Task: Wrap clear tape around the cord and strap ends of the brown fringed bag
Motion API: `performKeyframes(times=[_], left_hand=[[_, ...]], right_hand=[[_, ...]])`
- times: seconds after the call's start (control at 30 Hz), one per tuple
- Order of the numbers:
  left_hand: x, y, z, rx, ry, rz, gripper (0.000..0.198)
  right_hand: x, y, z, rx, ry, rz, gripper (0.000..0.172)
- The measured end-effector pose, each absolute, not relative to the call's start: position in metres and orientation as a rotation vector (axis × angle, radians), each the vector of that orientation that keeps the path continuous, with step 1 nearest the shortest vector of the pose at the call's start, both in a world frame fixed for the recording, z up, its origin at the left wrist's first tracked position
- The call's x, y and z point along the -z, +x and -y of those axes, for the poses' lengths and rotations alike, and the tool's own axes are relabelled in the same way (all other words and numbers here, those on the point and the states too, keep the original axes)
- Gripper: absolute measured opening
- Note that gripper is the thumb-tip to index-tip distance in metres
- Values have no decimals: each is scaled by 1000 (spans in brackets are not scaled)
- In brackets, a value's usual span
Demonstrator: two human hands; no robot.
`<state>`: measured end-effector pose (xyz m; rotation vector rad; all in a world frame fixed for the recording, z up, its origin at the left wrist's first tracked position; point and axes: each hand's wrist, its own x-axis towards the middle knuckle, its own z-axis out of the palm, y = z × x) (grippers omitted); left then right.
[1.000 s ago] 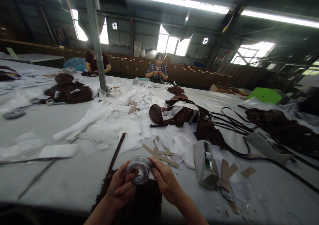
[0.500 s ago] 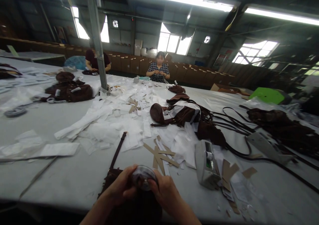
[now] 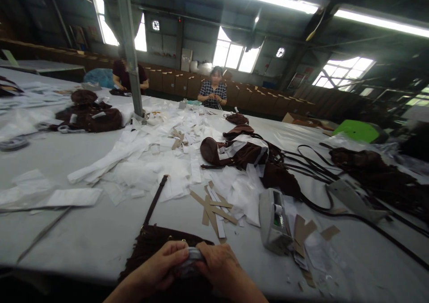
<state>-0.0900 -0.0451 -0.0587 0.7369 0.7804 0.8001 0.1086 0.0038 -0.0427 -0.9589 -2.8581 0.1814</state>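
Observation:
Both of my hands meet near the front edge of the table, low in the head view. Between them is a roll of greyish, see-through tape. My left hand grips its left side with the thumb on top. My right hand closes on its right side, fingers bent around it. Just behind and under the hands lies a dark brown handbag with gold-coloured hardware and ragged-looking sides. Its buckled strap stretches away across the table. The lower part of the bag is hidden by my arms and shadow.
A grey label-printer-like device stands right of my hands, beside cardboard strips. More brown bags and long straps lie beyond. White paper scraps cover the middle. A metal post rises from the table; two people sit across.
My hands have lowered and tilted the tape roll, so its edge now shows instead of its round face. More of the handbag is visible behind it. The view has shifted slightly.

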Motion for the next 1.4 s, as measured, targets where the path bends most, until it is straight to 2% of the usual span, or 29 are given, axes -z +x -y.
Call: performKeyframes(times=[0.1, 0.3, 0.43, 0.57, 0.73, 0.87, 1.13, 1.23, 1.4], left_hand=[[60, -88, 45, -849, 746, -754, 35], [73, -95, 51, -871, 625, -660, 36], [75, -95, 56, -915, 628, -745, 35], [80, -94, 58, -967, 589, -771, 37], [78, -95, 61, -1020, 541, -778, 37], [73, -99, 65, -1042, 545, -799, 37], [89, -100, 65, -1022, 538, -831, 33], [87, -101, 64, -1036, 539, -830, 32], [81, -101, 66, -1073, 516, -831, 33]], right_hand=[[44, 110, -11, -271, -958, 2813, 16], [51, 105, -12, -388, -963, 2778, 26], [51, 107, -16, -673, -923, 2680, 32], [52, 105, -56, -851, -1218, 2308, 42], [73, 101, -120, -707, -1561, 2178, 23], [96, 111, -129, -664, -1756, 2188, 8], [117, 127, -125, -842, -1745, 2074, 5], [116, 133, -132, -967, -1658, 1937, 13], [117, 145, -136, -1151, -1509, 1662, 54]])
